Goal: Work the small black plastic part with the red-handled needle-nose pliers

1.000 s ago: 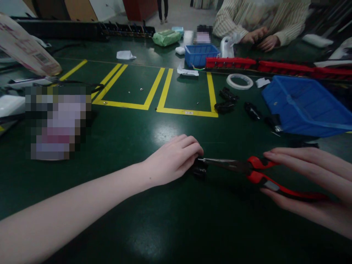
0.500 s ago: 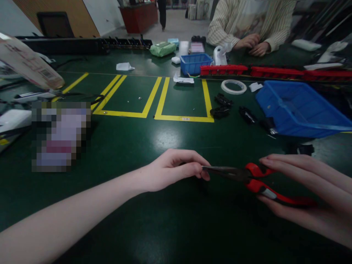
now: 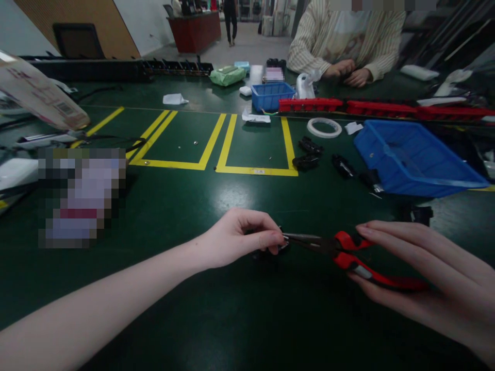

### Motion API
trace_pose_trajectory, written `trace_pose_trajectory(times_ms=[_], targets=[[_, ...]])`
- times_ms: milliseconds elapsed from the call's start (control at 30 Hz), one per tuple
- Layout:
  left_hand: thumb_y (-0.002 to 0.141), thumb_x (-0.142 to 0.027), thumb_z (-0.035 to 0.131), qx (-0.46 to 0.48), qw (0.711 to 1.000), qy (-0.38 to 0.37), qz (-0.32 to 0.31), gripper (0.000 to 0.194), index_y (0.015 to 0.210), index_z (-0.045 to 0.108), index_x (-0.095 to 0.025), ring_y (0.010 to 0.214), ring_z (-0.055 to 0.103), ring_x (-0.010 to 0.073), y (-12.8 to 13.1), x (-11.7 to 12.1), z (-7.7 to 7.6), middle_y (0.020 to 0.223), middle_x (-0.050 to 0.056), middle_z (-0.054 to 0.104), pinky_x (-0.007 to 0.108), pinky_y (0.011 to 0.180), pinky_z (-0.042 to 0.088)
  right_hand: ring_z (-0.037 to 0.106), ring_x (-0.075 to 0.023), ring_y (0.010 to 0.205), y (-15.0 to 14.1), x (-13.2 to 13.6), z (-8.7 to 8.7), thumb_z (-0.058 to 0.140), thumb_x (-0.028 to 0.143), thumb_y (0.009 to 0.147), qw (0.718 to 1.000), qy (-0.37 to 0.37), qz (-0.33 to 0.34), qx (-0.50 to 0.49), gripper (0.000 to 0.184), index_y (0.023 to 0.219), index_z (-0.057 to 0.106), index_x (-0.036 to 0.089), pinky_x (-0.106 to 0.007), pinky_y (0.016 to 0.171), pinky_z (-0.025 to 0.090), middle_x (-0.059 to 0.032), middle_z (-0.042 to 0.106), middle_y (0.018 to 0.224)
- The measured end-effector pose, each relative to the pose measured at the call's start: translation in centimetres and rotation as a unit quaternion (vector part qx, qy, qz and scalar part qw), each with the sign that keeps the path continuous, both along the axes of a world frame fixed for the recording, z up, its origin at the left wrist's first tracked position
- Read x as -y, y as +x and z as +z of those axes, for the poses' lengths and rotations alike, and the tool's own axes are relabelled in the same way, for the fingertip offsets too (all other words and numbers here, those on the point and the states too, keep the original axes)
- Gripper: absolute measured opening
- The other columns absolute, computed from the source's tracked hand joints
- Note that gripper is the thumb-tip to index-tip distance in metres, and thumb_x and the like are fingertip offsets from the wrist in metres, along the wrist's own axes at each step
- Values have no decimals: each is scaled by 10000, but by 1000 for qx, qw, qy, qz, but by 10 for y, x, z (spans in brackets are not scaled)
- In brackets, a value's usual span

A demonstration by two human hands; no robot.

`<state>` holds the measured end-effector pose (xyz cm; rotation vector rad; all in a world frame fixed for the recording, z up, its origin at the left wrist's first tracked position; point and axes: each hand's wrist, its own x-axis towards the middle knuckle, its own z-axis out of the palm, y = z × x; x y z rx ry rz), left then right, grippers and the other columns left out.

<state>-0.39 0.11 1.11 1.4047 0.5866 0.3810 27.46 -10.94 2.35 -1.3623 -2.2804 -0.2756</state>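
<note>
Green packet (image 3: pixel 228 76), white tape roll (image 3: pixel 325 135)

Green table (image 3: pixel 185 206): yellow lines (image 3: pixel 235 169), tape roll (image 3: pixel 324 135), large blue bin (image 3: pixel 398 172).

Table (image 3: pixel 174 206): dim; soft glare patch mid-surface, fainter one near bottom edge.
Left hand (image 3: pixel 240 239): fairly well lit, dark shadow underneath; black part (image 3: pixel 284 246) mostly lost in it.
Right hand (image 3: pixel 425 257): duller.
Floor (image 3: pixel 255 44): paler, background soft.
Corners: wide-angle stretch.
Mosaic: coarse pixel blocks left, top right, behind small blue bin (image 3: pixel 273 97).
</note>
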Motion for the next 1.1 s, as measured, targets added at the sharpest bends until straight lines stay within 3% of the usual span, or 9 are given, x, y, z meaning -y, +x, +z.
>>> trace_pose_trajectory(times_ms=[267,500,667,733,833,900,967,1033,1100], targets=[[951,-192,532,90,996,0,-22,145,943,671,-153,815,628,101,-4,-3,-3,880,16,665,221,727,508,687,-221,883,9,-3,-3,656,329,795,1000,-13,1,-9,561,1327,482,285,-365,807,585,-52,655,1146],[948,-271,548,75,996,2,-46,179,910,661,-139,803,610,123,-2,0,-3,868,38,658,238,703,489,699,-223,878,4,-4,-8,666,344,771,999,-34,16,-23,557,1299,502,285,-361,782,603,-37,665,1142],[953,-238,524,71,995,29,-58,168,905,657,-149,837,607,133,-1,-3,-3,884,35,655,247,733,472,699,-223,898,1,-5,-8,651,323,788,999,-34,16,-22,500,1266,520,259,-357,809,600,-50,671,1136],[962,-251,493,57,994,80,-57,198,919,659,-152,856,601,144,-2,-4,-1,930,45,643,265,758,473,700,-217,900,1,-6,-8,658,321,783,999,-32,19,-23,486,1245,531,244,-342,803,600,-54,677,1123],[926,-369,546,-32,969,242,-31,275,1102,630,-177,999,577,212,-6,-2,2,1111,75,605,353,889,455,702,-207,895,0,-8,-8,659,326,787,998,-48,22,-31,470,1231,534,235,-324,790,602,-53,686,1101],[783,-524,694,-122,922,367,-11,621,1283,531,-194,1117,521,290,-7,2,2,1259,105,547,441,980,402,704,-203,887,-2,-8,-7,644,336,801,997,-59,13,-45,436,1213,542,236,-310,758,607,-50,693,1080],[668,-608,757,-187,875,447,-15,893,1379,431,-177,1149,484,339,-8,6,-1,1326,139,502,493,986,386,708,-198,864,-4,-8,-5,628,353,812,996,-66,4,-62,400,1189,552,242,-291,696,609,-46,701,1055],[746,-580,707,-214,855,471,-26,832,1392,398,-157,1129,494,331,-7,9,-4,1299,147,520,497,958,407,711,-194,832,-6,-8,-3,624,370,814,995,-68,1,-76,377,1165,560,248,-285,667,607,-41,707,1031],[850,-458,642,-211,862,460,-24,648,1371,399,-160,1083,528,292,-6,8,-7,1204,119,574,469,936,437,712,-189,799,-6,-8,-1,620,383,814,994,-71,10,-79,366,1151,562,254,-291,680,610,-36,711,1011]])
